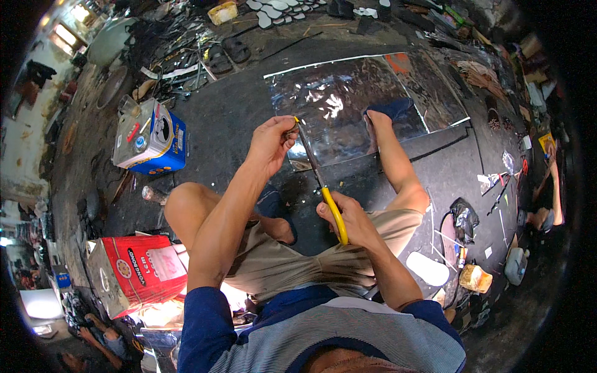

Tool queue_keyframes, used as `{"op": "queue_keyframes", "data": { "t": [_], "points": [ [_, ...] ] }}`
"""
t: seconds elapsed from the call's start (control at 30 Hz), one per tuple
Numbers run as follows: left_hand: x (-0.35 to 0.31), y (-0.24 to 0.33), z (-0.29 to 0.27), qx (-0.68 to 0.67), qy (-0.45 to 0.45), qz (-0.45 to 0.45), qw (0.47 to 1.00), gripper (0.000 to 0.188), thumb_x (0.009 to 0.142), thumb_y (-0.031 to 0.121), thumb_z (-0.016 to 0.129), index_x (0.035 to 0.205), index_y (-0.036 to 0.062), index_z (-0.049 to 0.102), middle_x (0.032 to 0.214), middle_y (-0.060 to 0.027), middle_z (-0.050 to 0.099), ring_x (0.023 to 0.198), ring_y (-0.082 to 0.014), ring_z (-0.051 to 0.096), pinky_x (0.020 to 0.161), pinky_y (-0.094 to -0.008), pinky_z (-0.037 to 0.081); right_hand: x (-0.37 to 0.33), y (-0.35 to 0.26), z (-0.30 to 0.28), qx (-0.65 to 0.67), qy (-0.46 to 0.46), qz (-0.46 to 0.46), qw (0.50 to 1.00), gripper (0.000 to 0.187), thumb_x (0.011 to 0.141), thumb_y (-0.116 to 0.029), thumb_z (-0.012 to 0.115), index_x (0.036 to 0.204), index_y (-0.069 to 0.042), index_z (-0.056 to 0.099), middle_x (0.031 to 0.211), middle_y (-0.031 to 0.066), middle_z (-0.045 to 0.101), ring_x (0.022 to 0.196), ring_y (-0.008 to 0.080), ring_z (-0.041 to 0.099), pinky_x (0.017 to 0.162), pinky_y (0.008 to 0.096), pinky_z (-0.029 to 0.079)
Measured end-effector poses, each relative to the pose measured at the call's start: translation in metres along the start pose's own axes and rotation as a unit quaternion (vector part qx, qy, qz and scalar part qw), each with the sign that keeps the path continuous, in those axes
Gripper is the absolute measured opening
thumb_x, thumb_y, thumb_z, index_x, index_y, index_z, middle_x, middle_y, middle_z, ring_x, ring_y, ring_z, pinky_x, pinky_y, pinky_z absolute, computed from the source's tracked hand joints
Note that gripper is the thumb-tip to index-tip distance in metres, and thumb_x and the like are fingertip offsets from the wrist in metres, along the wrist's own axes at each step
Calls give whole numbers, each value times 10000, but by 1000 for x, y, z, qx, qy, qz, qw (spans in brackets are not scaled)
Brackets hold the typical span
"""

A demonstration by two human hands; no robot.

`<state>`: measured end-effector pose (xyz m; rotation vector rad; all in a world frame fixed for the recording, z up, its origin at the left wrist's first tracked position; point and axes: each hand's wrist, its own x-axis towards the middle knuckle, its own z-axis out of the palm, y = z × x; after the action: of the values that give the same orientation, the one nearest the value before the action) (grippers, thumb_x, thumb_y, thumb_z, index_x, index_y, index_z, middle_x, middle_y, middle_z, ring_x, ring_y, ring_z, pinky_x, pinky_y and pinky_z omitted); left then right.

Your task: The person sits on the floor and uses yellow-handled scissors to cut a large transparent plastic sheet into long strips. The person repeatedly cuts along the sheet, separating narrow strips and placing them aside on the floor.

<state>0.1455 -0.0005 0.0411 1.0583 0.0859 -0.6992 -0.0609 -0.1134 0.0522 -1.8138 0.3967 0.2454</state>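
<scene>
My right hand (348,219) is wrapped round the curved yellow handle (336,214) of a long, narrow tool. Its dark metal shaft (311,156) slants up and to the left, away from me; the tool's exact kind is unclear. At the far end, my left hand (274,142) pinches with thumb and forefinger beside a small yellow tip (296,119). The other fingers of that hand are curled in. Beyond the tool a shiny sheet (348,81) lies flat on the dark floor, my right foot in a dark blue slipper (394,109) resting on it.
A blue-and-white tin (163,142) with small items on top stands at left, a red box (144,273) nearer me. Sandals (228,55) and scraps lie beyond. At right are a white sole-shaped piece (428,268), a black bag (464,219) and another person's arm (555,186).
</scene>
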Motion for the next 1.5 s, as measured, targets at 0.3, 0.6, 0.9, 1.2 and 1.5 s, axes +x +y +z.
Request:
{"op": "queue_keyframes", "data": {
  "t": [0.3,0.6,0.9,1.2,1.5],
  "points": [
    [-1,-3,3,46,13,40,998,82,834,32,583,912,20,607,773,-53,617,602,-108,560,542,-213,465,7,17,5,39,-4,-12,999,562,838,-545,564,807,17,548,577,65,499,530,134,488,494,312,388],
    [0,-7,6,172,16,168,971,88,820,39,606,901,19,632,775,-37,620,581,-86,560,517,-206,455,9,21,5,30,4,-33,999,473,861,-473,579,821,-2,556,570,23,476,489,110,467,451,291,375],
    [-2,-2,5,160,6,161,974,85,823,41,603,897,13,634,744,-28,605,576,-73,534,511,-205,434,11,19,14,89,-17,-16,996,433,868,-439,585,860,-8,553,587,3,468,489,90,470,445,257,395],
    [-1,-2,9,236,2,197,951,91,814,88,627,884,34,647,757,-13,620,621,-79,554,556,-214,453,12,19,11,69,16,-8,997,428,847,-416,624,857,9,573,611,36,493,524,107,451,478,283,366],
    [1,-7,8,279,22,254,926,115,778,114,674,825,8,670,748,-33,652,686,-83,590,633,-221,475,9,19,21,-4,53,-18,998,484,821,-446,641,824,32,566,632,130,525,582,197,471,554,350,402]
  ]
}}
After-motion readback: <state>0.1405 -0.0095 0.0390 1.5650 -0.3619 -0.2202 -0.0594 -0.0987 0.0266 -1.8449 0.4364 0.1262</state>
